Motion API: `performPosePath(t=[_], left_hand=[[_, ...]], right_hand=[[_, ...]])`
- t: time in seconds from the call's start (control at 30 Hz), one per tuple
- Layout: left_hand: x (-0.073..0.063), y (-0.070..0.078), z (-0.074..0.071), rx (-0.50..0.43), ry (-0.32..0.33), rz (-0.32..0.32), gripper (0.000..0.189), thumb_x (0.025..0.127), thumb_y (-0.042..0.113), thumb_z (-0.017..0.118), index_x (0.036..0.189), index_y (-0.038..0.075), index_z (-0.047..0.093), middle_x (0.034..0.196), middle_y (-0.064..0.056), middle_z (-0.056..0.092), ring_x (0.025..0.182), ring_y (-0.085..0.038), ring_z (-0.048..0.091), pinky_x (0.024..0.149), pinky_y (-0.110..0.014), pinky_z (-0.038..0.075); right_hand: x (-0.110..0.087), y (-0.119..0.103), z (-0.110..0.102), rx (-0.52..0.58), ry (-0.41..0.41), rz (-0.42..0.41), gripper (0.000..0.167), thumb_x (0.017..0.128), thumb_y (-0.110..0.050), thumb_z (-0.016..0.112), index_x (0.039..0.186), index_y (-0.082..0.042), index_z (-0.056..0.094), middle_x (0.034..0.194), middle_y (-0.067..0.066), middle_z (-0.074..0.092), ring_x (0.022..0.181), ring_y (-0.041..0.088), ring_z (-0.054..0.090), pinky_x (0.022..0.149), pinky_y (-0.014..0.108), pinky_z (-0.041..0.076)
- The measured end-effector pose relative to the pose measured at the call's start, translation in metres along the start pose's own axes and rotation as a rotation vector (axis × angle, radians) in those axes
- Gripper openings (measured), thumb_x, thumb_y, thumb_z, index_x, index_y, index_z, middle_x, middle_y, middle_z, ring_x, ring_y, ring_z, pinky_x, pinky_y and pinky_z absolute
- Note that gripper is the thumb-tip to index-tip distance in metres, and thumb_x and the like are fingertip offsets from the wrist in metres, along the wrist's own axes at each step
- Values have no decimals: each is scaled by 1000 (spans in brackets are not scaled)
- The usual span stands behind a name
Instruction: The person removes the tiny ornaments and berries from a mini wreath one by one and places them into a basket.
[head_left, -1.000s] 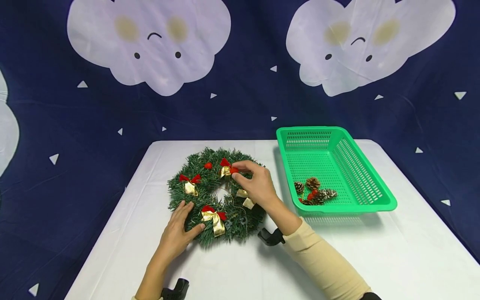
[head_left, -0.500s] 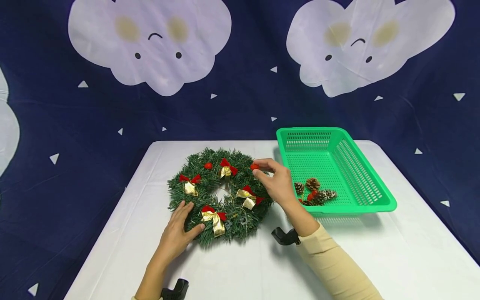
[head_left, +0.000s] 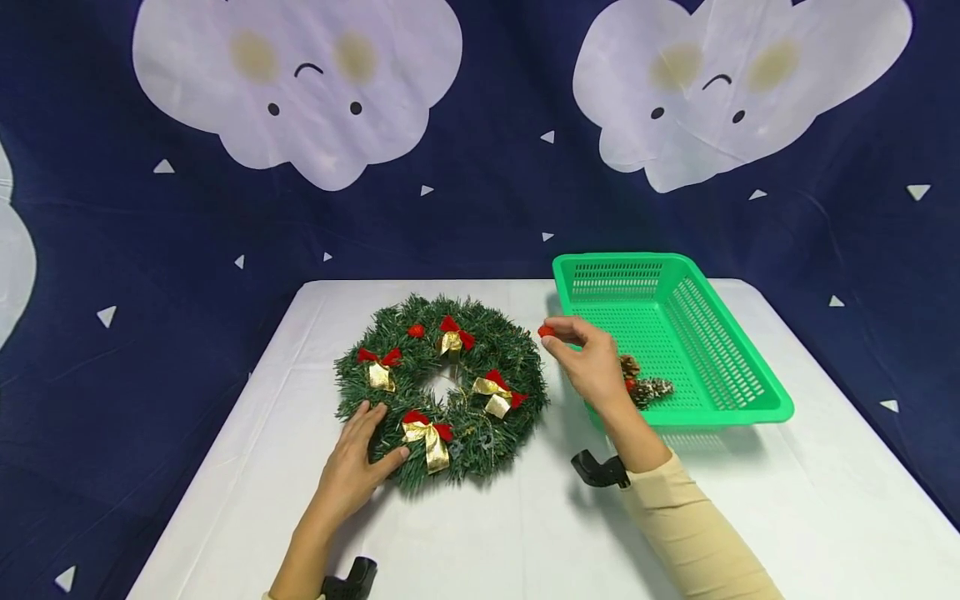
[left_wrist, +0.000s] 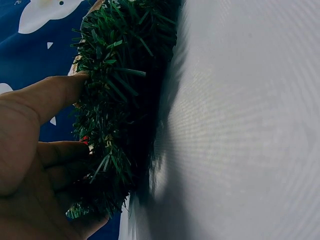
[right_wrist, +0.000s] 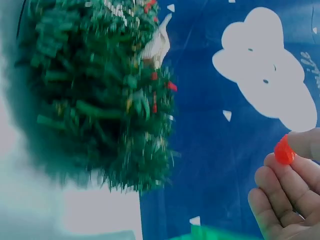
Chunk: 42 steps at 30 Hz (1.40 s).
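Note:
A green wreath [head_left: 397, 321] lies on the white table, decorated with several red-and-gold bows [head_left: 426, 437] and a small red berry ornament [head_left: 416, 332] at its far side. My left hand [head_left: 356, 467] rests on its front-left edge with fingers and thumb spread; the left wrist view shows the thumb [left_wrist: 52, 95] against the greenery. Between thumb and fingertips, my right hand [head_left: 596, 367] pinches another small red berry [right_wrist: 284, 151]. That hand is held up to the right of the wreath, overlapping the basket's left side in the head view.
A green plastic basket [head_left: 712, 415] stands on the right of the table [head_left: 480, 542]. Pinecones [head_left: 651, 392] lie in its near-left corner with a red piece among them, partly hidden by my right hand. Behind the table hangs a dark blue backdrop [head_left: 495, 225] with clouds.
My right hand has moved right from the wreath's far-side bow toward the basket, carrying the red berry. The left hand and the wreath have stayed put.

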<state>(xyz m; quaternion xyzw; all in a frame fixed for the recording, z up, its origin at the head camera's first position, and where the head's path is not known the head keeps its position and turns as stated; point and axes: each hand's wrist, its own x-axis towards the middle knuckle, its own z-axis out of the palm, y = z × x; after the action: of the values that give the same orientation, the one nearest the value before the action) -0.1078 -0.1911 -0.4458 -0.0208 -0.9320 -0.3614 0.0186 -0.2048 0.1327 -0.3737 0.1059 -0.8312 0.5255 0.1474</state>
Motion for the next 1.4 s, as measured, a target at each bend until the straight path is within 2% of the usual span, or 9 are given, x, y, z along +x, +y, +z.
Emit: performPosePath(t=[0.17, 0.27, 0.4, 0.63, 0.73, 0.9, 1.0, 1.27, 1.4], left_hand=[[0, -1, 0, 5, 3, 2, 80, 84, 41, 68, 148, 9, 31, 157, -16, 20, 146, -36, 14, 110, -66, 20], [0, -1, 0, 4, 1, 2, 80, 84, 41, 68, 148, 10, 31, 157, -16, 20, 146, -37, 14, 110, -66, 20], [-1, 0, -1, 4, -3, -2, 80, 84, 41, 68, 148, 10, 31, 158, -16, 19, 146, -37, 14, 110, -66, 19], [-1, -1, 0, 2, 5, 3, 80, 84, 40, 68, 148, 10, 31, 157, -16, 20, 146, -36, 13, 110, -66, 20], [-1, -1, 0, 0, 10, 11, 80, 84, 38, 69, 148, 9, 31, 157, -17, 21, 146, -36, 14, 110, -65, 20], [-1, -1, 0, -1, 13, 17, 79, 84, 38, 69, 147, 8, 32, 156, -17, 23, 146, -35, 15, 110, -65, 21], [-1, -1, 0, -2, 13, 17, 79, 84, 38, 69, 147, 8, 32, 156, -17, 23, 146, -35, 15, 110, -65, 21], [-1, -1, 0, -5, 12, 12, 80, 84, 39, 69, 148, 9, 32, 157, -17, 22, 146, -35, 14, 110, -65, 21], [-1, -1, 0, -6, 5, 6, 80, 84, 41, 68, 148, 9, 31, 157, -17, 21, 146, -36, 14, 109, -66, 21]], right_hand=[[-1, 7, -11, -46, 14, 19, 29, 86, -25, 69, 112, -12, 68, 104, 8, 72, 96, 19, 64, 87, 39, 53], [-2, 11, -16, -52, 18, 42, 28, 87, -25, 69, 112, -12, 68, 104, 7, 72, 95, 14, 63, 83, 25, 53], [-3, 18, -25, -54, 22, 63, 28, 87, -22, 68, 112, -10, 68, 104, 9, 71, 92, 6, 61, 74, 13, 49], [-5, 25, -36, -85, 12, 71, 30, 87, -23, 68, 113, -9, 67, 104, 10, 71, 84, -10, 56, 74, 11, 49], [-5, 27, -39, -109, 9, 72, 30, 87, -24, 68, 113, -9, 68, 104, 9, 71, 86, -6, 59, 73, 11, 49], [-4, 33, -44, -140, -7, 87, 30, 88, -25, 67, 115, -11, 67, 107, 9, 70, 99, 17, 64, 73, 13, 49], [-3, 35, -46, -143, -25, 110, 30, 88, -26, 67, 116, -12, 66, 108, 10, 69, 102, 24, 65, 71, 15, 49], [-2, 39, -53, -170, -56, 137, 30, 88, -24, 67, 116, -13, 67, 108, 9, 69, 86, 0, 60, 71, 18, 51], [-2, 42, -58, -189, -69, 159, 30, 89, -24, 65, 117, -12, 66, 110, 10, 69, 92, 9, 63, 74, 22, 52]])
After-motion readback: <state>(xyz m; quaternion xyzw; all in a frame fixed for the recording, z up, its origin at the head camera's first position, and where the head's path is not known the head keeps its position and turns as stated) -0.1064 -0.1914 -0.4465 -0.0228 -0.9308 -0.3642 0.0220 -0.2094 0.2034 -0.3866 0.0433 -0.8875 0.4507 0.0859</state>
